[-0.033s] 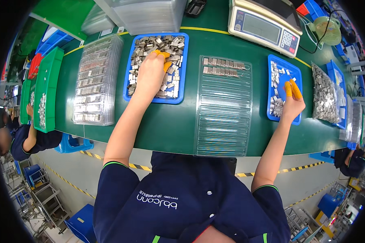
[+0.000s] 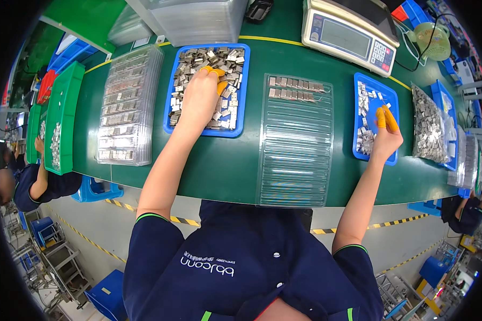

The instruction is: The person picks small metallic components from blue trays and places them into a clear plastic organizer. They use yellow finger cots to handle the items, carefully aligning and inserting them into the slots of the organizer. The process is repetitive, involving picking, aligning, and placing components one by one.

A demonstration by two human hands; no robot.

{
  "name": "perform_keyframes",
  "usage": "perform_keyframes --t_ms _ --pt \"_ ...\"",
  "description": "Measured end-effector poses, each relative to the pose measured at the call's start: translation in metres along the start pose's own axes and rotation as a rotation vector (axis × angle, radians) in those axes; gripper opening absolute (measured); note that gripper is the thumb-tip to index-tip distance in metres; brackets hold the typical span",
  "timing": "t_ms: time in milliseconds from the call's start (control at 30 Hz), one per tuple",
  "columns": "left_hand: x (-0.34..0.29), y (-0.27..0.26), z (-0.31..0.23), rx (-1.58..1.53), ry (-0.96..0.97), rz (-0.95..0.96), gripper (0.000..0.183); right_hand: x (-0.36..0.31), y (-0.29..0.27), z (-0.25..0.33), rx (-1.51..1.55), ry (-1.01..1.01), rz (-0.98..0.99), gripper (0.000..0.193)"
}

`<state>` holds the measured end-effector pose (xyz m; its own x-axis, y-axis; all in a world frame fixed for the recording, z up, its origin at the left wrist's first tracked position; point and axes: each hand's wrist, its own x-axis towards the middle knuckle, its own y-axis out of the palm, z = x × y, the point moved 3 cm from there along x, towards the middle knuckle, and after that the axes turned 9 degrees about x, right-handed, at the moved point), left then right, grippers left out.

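Note:
My left hand [image 2: 200, 96] is down in a blue tray [image 2: 246, 85] heaped with small rectangular metal pieces [image 2: 201, 56]. Its fingers, in yellow finger cots, curl into the heap; what lies between them is hidden. Over at the right, my right hand [image 2: 388, 140] dips into a second blue tray [image 2: 376, 79], which holds small white-and-silver parts [image 2: 365, 142]. Its yellow-tipped fingers are drawn together, and anything they grip is too small to make out. Between the hands lies a clear ribbed plastic tray [image 2: 296, 155], with two rows of metal pieces [image 2: 294, 83] at its far end.
Stacked clear trays filled with parts [image 2: 128, 101] stand left of the left blue tray, beside a green bin [image 2: 64, 117]. A weighing scale [image 2: 340, 37] sits at the back. Right of my right hand lies a bag of metal parts [image 2: 429, 125]. Co-workers sit at both sides.

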<state>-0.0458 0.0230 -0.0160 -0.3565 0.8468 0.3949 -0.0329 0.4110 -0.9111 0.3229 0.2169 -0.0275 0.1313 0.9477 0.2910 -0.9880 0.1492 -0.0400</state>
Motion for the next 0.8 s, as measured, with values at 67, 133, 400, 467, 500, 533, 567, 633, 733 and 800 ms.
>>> perform_keyframes --t_ms 67,133,400,467,500,533,567,633,733,800 --pt "0.001 0.001 0.001 -0.005 0.006 0.017 0.015 0.001 0.000 0.003 -0.117 -0.101 -0.018 0.020" --pt "0.002 -0.002 -0.001 -0.021 0.017 0.012 0.015 -0.002 0.002 0.012 -0.134 -0.155 -0.020 0.018" --pt "0.006 -0.006 0.004 -0.130 -0.008 0.199 0.020 -0.032 0.013 0.030 0.028 -0.001 0.096 0.023" --pt "0.005 -0.005 0.003 -0.120 -0.023 0.180 0.020 -0.042 0.017 0.035 0.063 0.051 0.129 0.021" --pt "0.004 -0.004 0.004 -0.122 -0.003 0.163 0.019 -0.046 0.018 0.037 0.070 0.074 0.156 0.021" --pt "0.003 -0.003 0.006 -0.123 0.022 0.147 0.019 -0.051 0.018 0.038 0.079 0.097 0.179 0.021" --pt "0.003 -0.001 0.006 -0.124 0.047 0.130 0.018 -0.055 0.020 0.040 0.088 0.121 0.202 0.020" --pt "-0.001 0.001 0.004 -0.124 0.065 0.097 0.017 -0.063 0.027 0.050 0.152 0.171 0.199 0.020" --pt "-0.002 -0.004 0.008 -0.127 0.046 0.078 0.016 -0.075 0.044 0.060 0.224 0.193 0.243 0.020" --pt "-0.002 -0.009 0.010 -0.118 -0.018 0.086 0.015 -0.084 0.054 0.068 0.262 0.209 0.267 0.021"
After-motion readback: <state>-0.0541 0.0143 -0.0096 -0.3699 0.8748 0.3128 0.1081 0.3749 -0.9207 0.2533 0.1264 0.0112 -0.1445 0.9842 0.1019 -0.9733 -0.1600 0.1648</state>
